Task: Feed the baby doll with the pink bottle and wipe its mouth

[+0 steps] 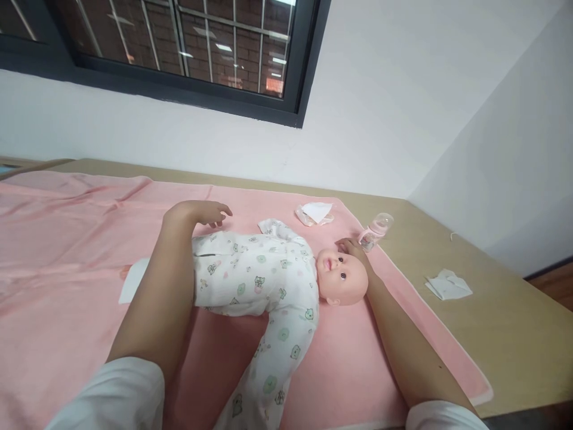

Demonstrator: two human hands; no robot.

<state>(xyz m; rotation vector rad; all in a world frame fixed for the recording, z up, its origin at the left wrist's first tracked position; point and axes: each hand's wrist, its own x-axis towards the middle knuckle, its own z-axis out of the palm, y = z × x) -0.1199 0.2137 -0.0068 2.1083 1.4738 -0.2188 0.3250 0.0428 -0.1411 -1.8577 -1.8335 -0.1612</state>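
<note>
A baby doll (pixel 340 283) lies on its back in a white romper (pixel 250 272) printed with green bears, its head to the right. My left arm crosses over its lower body, and my left hand (pixel 208 213) hovers just past its far side, fingers apart and loosely bent, holding nothing. Beyond the doll's head is my right hand (pixel 351 245), its palm partly hidden by the head; the fingers that show reach to the left, with nothing seen in them. A baby bottle (pixel 376 232) with a pink collar and handle stands tilted close by that hand.
A pink blanket (pixel 67 239) covers much of the wooden table (pixel 501 334). An opened clear packet with white tissue (pixel 317 211) lies near its far edge. Folded white cloth (pixel 449 284) rests at right. A white piece (pixel 134 280) sits beside my left forearm. Wall and window stand behind.
</note>
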